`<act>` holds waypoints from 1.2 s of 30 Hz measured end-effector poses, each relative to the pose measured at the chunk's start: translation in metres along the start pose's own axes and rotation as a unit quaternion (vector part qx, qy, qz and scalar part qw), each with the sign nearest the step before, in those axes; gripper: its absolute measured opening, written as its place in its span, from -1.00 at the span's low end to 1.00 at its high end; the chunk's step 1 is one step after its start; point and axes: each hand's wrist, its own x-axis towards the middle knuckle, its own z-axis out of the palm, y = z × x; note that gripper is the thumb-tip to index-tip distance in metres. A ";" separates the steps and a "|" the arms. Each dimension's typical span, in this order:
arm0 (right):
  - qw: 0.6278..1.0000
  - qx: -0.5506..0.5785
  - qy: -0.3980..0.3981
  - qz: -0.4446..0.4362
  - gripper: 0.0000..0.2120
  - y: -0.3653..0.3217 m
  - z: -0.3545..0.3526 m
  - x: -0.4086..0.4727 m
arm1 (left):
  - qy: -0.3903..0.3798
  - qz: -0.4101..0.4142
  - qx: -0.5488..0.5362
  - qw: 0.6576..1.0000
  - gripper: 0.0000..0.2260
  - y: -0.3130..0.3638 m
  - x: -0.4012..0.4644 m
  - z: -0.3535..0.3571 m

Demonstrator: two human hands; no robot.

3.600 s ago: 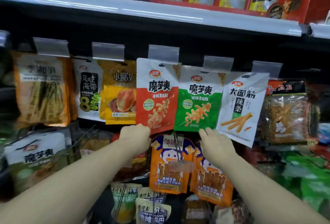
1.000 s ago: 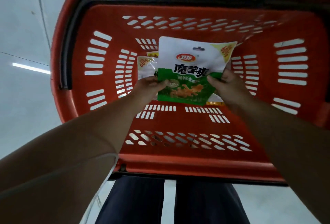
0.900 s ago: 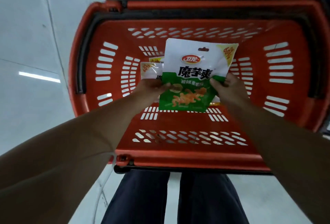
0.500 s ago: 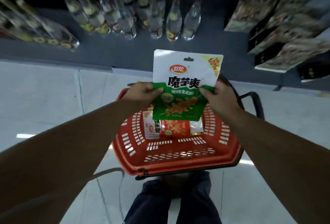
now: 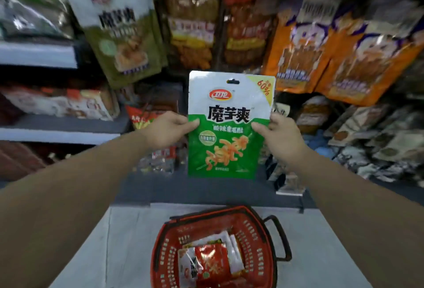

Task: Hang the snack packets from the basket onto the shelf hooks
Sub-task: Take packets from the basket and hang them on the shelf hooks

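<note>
The left hand [image 5: 165, 129] pinched the left edge of the green-and-white snack packet [image 5: 229, 124], which was upright between the 2 hands in front of the blurred shelf packets. The right hand [image 5: 280, 136] pinched its right edge. Below stood the red basket [image 5: 259, 237], holding more packets [image 5: 211, 262].

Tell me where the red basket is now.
In the head view, the red basket stands on the floor at bottom centre, below the green packet held by both hands.
</note>
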 end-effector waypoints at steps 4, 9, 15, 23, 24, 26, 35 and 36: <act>0.997 0.005 0.065 -0.034 -0.85 -0.084 -0.055 -0.006 | 0.074 0.046 -0.048 0.995 -0.71 0.098 -0.025 -0.047; 0.977 -0.052 0.167 -0.118 -0.83 -0.170 -0.121 -0.021 | 0.137 0.118 -0.087 0.980 -0.79 0.193 -0.059 -0.085; 0.966 -0.063 0.191 -0.161 -0.75 -0.229 -0.177 -0.057 | 0.165 0.163 -0.011 0.973 -0.88 0.245 -0.077 -0.070; 0.972 0.033 0.158 -0.172 -0.85 -0.249 -0.222 -0.060 | 0.097 0.246 -0.074 0.962 -0.88 0.317 -0.063 -0.047; 0.971 0.047 0.156 -0.176 -0.90 -0.249 -0.229 -0.056 | 0.100 0.251 -0.075 0.960 -0.88 0.326 -0.060 -0.045; 0.968 0.073 0.157 -0.184 -0.89 -0.245 -0.246 -0.044 | 0.097 0.258 -0.090 0.957 -0.84 0.343 -0.047 -0.037; 0.970 0.127 0.178 -0.109 -0.78 -0.195 -0.343 0.037 | 0.172 0.253 0.005 0.952 -0.73 0.432 0.017 0.042; 0.970 0.130 0.177 -0.102 -0.85 -0.188 -0.355 0.046 | 0.172 0.252 -0.004 0.952 -0.73 0.441 0.025 0.054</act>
